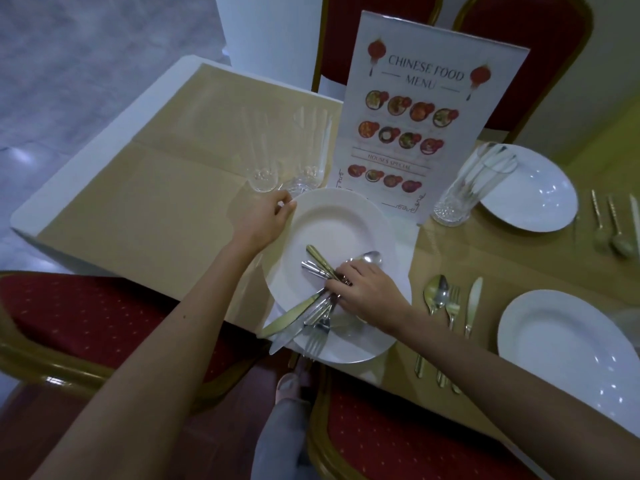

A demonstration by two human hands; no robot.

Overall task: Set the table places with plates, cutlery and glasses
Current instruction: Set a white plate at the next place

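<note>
White plate (341,220) carries a loose cutlery bundle (313,296) near table edge

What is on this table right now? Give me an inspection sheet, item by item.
Surface: table under a beige cloth.
Job's things: stacked plates carrying a cutlery bundle; two empty glasses beside them; two set plates, a third glass and laid cutlery on the right.
Clutter: standing menu card.
Grippers: left hand holds the top plate's rim; right hand grips the cutlery bundle.
Cables: nothing seen.
Surroundings: red chairs.
</note>
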